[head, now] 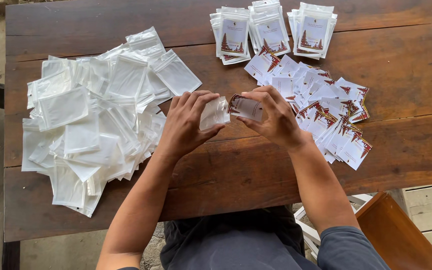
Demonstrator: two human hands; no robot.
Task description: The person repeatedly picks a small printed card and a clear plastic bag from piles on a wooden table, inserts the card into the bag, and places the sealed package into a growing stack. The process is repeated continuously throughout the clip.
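Hands meet over the middle of the dark wooden table [226, 200]. The left hand [186, 122] pinches a small clear zip pouch [214, 112], and the right hand [273, 117] grips a printed card [246, 106] whose edge touches the pouch mouth. At 9 o'clock lies a heap of empty pouches [86, 125]; at 3 o'clock, loose cards [326, 115]; at 12 o'clock, filled packs [271, 27]. To do it well, the left fingers should hold the mouth open while the card enters straight, corners not catching.
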